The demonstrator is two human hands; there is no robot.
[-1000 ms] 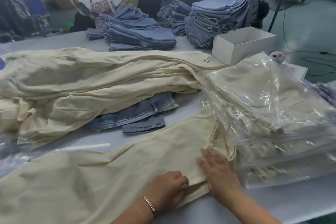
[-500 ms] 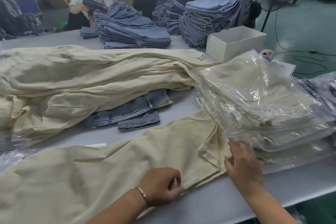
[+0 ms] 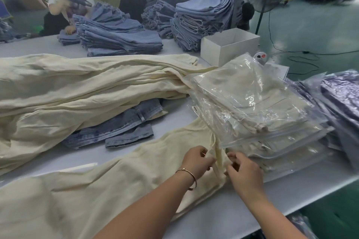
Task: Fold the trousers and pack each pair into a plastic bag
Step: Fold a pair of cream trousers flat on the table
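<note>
Pinching the raised end of the cream trousers (image 3: 108,186), both hands meet just beside the near corner of the stack of bagged trousers (image 3: 252,114), which serves as the landmark for everything else. The left hand (image 3: 196,163) grips the fabric on the side away from that stack, fingers curled into a fold; the right hand (image 3: 243,172) grips it on the stack side, fingertips bent round the same upstanding ridge of cloth. From that ridge the trousers stretch away from the stack, their long axis running along the near edge of the pale table (image 3: 242,211) toward the left, so the bulk of the garment lies on the left hand's side and any fold will probably have to carry this end that way, or bring the far end toward the stack. The cloth looks soft, matte and limp, creasing easily; it should drape instead of holding a shape. The bags on the stack are clear, glossy and crinkled, likely slippery, and their lowest edges touch the trouser end. Beyond the trousers, away from the stack, lie a crumpled pair of blue jeans (image 3: 116,128) and a heap of cream trousers (image 3: 77,87), still unfolded.
</note>
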